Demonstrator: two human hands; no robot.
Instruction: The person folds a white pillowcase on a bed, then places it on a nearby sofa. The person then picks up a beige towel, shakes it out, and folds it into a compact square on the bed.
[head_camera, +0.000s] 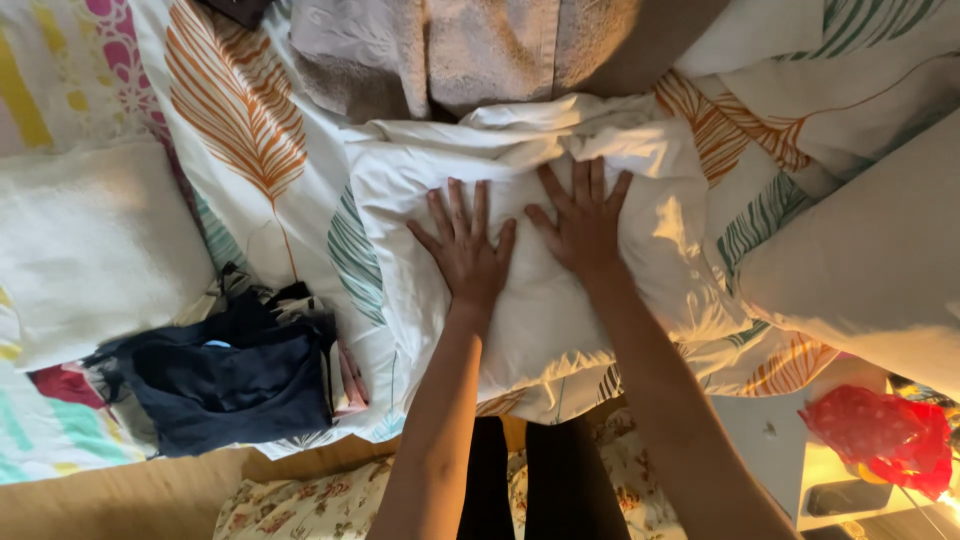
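Observation:
A folded white cloth (640, 260) lies on a bed covered by a leaf-patterned sheet (250, 130). My left hand (465, 245) rests flat on the cloth's middle, fingers spread. My right hand (583, 225) presses flat beside it, fingers apart, almost touching the left. Neither hand grips anything.
A pile of dark folded clothes (225, 375) sits left of my arms. A white pillow (90, 245) lies further left. Beige towels (470, 50) are stacked beyond the cloth. A large pale cushion (870, 270) is at right, with a red plastic bag (885, 430) below it.

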